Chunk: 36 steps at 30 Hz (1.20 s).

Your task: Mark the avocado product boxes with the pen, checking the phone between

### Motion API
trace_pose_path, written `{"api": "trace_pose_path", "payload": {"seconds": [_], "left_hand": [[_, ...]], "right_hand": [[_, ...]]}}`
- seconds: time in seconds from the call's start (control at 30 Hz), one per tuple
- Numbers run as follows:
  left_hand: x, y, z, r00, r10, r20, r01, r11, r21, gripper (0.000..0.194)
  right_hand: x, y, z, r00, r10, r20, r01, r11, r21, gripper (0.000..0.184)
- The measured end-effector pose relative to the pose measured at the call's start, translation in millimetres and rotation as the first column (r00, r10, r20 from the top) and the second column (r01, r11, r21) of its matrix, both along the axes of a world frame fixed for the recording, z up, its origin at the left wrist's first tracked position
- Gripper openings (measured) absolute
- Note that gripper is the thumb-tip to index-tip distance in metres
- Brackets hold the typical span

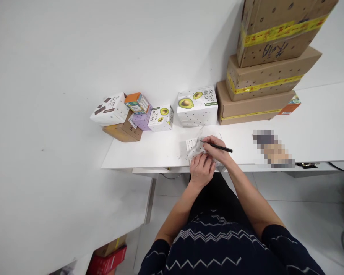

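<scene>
Between the fingers of my right hand (216,149) is a slim black pen (221,147), its tip pointing left, close over a white printed sheet or flat pack (190,148). Whether the tip touches the surface I cannot tell. My left hand (201,169) lies on the near part of the white piece, fingers stretched forward and resting on it, just left of my right hand. Both hands cover much of the white piece, so its full shape is hidden. Behind it stands a white box with avocado pictures (197,110).
Stacked brown cartons (258,101) with yellow tape rise at the right rear of the white table (235,135). Left of the avocado box are a smaller avocado box (161,119), a purple box (143,120), an orange box (137,103) and a chocolate-print box (110,109). A blurred patch (272,149) lies right.
</scene>
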State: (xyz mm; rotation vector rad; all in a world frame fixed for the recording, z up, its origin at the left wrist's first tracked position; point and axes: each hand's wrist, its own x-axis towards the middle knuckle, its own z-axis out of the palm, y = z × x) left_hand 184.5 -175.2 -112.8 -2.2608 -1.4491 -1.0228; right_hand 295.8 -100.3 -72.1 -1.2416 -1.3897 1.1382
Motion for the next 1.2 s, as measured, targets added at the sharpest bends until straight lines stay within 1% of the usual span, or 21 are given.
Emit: {"api": "trace_pose_path", "payload": {"seconds": [0.07,0.13,0.23,0.3,0.47,0.63,0.8,0.97,1.1,1.2], "left_hand": [[-0.8,0.2,-2.4,1.0,-0.001,0.007,0.001,1.0,-0.013,0.026],[-0.7,0.4,-4.1,1.0,0.002,0.016,-0.002,1.0,-0.017,0.026],[-0.4,0.3,-5.6,1.0,-0.001,0.023,0.001,1.0,0.005,0.026],[-0.7,-0.2,-6.2,1.0,-0.008,0.026,0.008,1.0,0.003,0.027],[-2.1,-1.1,-8.4,0.999,-0.021,0.045,0.024,0.998,-0.06,0.028],[-1.8,-0.5,-10.2,0.997,-0.023,0.072,0.026,0.999,-0.045,0.028],[-1.7,0.0,-10.2,0.995,-0.038,0.094,0.039,0.999,-0.015,0.026],[-1.4,0.3,-9.4,0.998,-0.016,0.063,0.017,1.0,-0.012,0.024],[-1.3,0.3,-9.0,0.998,-0.016,0.054,0.015,1.0,0.02,0.023],[-1.6,0.1,-9.2,0.997,-0.024,0.073,0.026,0.999,-0.022,0.023]], "right_hand": [[-2.8,-1.8,-2.7,0.996,0.011,0.084,-0.012,1.0,0.009,0.019],[-3.0,-4.2,-2.1,0.992,-0.003,0.127,0.001,1.0,0.023,0.018],[-2.5,-6.6,0.5,0.987,-0.038,0.155,0.031,0.998,0.049,0.011],[-2.8,-6.8,1.2,0.985,-0.05,0.165,0.039,0.997,0.069,0.012],[-4.0,-5.3,0.2,0.98,-0.019,0.197,0.005,0.998,0.07,0.014],[-3.7,-5.1,1.4,0.964,0.0,0.265,-0.013,0.999,0.045,0.013],[-4.7,-5.0,1.3,0.958,-0.002,0.286,-0.014,0.998,0.053,0.012],[-5.5,-4.8,0.3,0.955,0.009,0.296,-0.024,0.999,0.049,0.013],[-4.6,-4.0,-0.8,0.956,0.001,0.292,-0.018,0.998,0.057,0.014],[-4.4,-3.4,-1.8,0.959,0.011,0.283,-0.026,0.998,0.051,0.013]]}}
